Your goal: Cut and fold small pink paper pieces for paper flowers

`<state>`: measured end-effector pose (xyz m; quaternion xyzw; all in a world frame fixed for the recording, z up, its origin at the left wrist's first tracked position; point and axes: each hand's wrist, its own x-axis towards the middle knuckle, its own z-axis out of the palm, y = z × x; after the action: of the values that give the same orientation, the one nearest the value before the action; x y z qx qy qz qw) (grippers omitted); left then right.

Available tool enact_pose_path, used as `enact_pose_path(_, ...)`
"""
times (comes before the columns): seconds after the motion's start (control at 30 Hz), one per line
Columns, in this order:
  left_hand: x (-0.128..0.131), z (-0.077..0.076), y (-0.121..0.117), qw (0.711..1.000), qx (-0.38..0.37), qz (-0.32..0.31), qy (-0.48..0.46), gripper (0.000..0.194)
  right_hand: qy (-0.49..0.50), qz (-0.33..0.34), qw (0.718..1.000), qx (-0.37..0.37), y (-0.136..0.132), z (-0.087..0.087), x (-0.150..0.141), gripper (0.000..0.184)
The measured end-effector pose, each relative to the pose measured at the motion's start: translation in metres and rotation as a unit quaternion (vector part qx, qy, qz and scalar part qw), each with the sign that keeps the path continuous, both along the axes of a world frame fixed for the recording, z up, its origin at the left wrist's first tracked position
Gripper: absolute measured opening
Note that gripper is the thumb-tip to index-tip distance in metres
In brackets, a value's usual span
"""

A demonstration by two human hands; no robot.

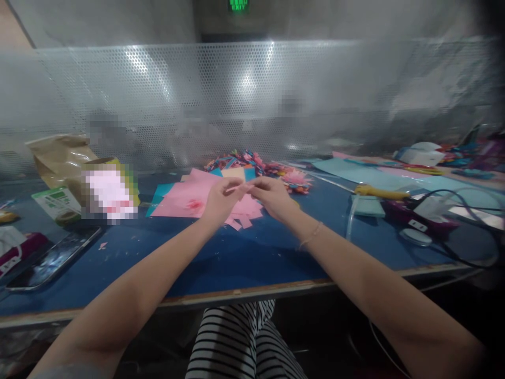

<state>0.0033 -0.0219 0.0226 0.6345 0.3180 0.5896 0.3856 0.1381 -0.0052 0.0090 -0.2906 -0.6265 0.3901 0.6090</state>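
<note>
My left hand (224, 199) and my right hand (274, 196) meet fingertip to fingertip above the blue table. Both are closed in a pinch on a small pink piece of paper (243, 188), mostly covered by the fingers. Below and to the left of them lie several pink paper sheets (177, 197), the top one with a red smudge. Teal sheets (158, 196) stick out from under the pink ones. Narrow pink strips (240, 221) lie at the front of the stack. A heap of colourful folded paper pieces (252, 160) sits just behind.
Leftward are a phone (55, 259), a brown bag (59, 155) and a green-white packet (57, 202). Rightward are a yellow-handled tool (381, 192), light-blue sheets (355, 176), a purple power strip (422, 221) and a black cable (499, 247). A perforated metal panel (229, 105) stands behind.
</note>
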Motion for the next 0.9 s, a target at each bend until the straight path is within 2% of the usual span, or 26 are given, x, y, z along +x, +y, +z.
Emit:
enact_pose_path(0.17, 0.0036, -0.0002, -0.0057, 0.999, 0.018, -0.039, -0.006, 0.020, -0.021, -0.001, 0.999, 0.043, -0.0010, 0.0002, 0.0006, 0.007)
enact_pose_path(0.33, 0.0047, -0.0025, -0.0052, 0.998, 0.025, -0.049, -0.028, 0.018, 0.021, 0.023, 0.998, 0.050, -0.0032, 0.0025, -0.0012, 0.021)
enact_pose_path(0.7, 0.0031, -0.0023, -0.0036, 0.999, 0.047, 0.009, -0.025, 0.007, 0.029, 0.038, 0.999, -0.002, -0.0075, 0.0050, -0.0027, 0.023)
enact_pose_path(0.9, -0.0004, 0.0003, -0.0001, 0.999, 0.033, 0.021, -0.034, 0.009, 0.049, 0.099, 0.993, -0.029, -0.0081, 0.0054, -0.0001, 0.023)
